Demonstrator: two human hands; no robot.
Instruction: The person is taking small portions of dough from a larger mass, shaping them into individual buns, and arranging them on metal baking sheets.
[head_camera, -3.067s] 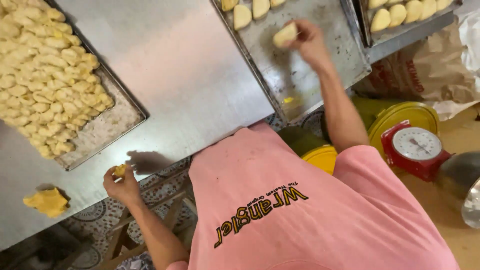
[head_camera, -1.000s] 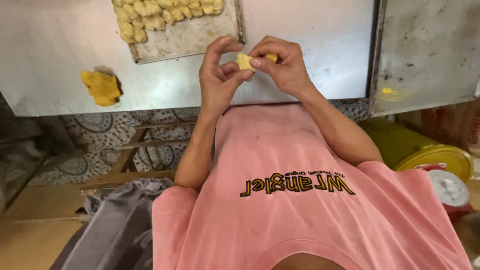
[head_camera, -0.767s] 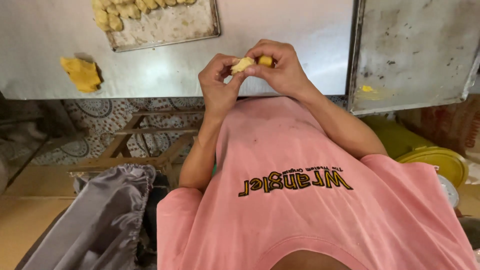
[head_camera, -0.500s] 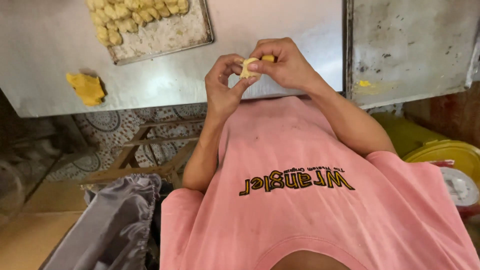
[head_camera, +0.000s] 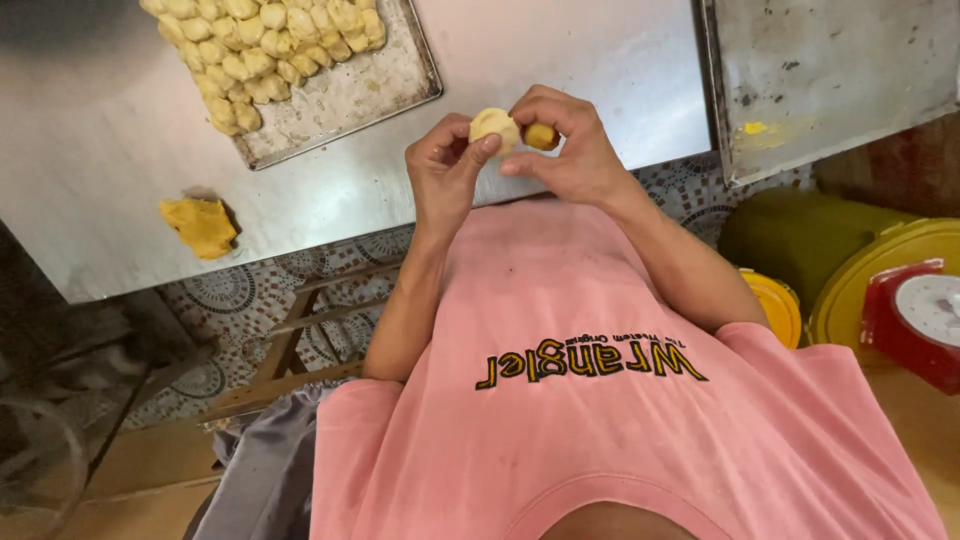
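Observation:
Both hands meet above the near edge of a steel table (head_camera: 560, 60). My left hand (head_camera: 447, 175) pinches a pale round piece of dough (head_camera: 492, 125) between thumb and fingertips. My right hand (head_camera: 565, 150) touches the same dough and holds a small yellow-orange ball of filling (head_camera: 541, 136) right beside it. A metal tray (head_camera: 350, 90) with several pale yellow dough pieces (head_camera: 255, 45) lies on the table to the upper left. A yellow lump of filling (head_camera: 200, 226) rests on the table at the left.
A second, mostly bare metal tray (head_camera: 830, 70) sits at the right with a yellow smear. Beside me on the right are a green container (head_camera: 790, 235), yellow lids (head_camera: 775, 305) and a red kitchen scale (head_camera: 915, 320). Patterned floor and a wooden frame (head_camera: 290, 340) show under the table.
Three seconds ago my hands were apart, the right one over the far tray. They have since come together on the dough and filling, and over the last second only small finger movements show.

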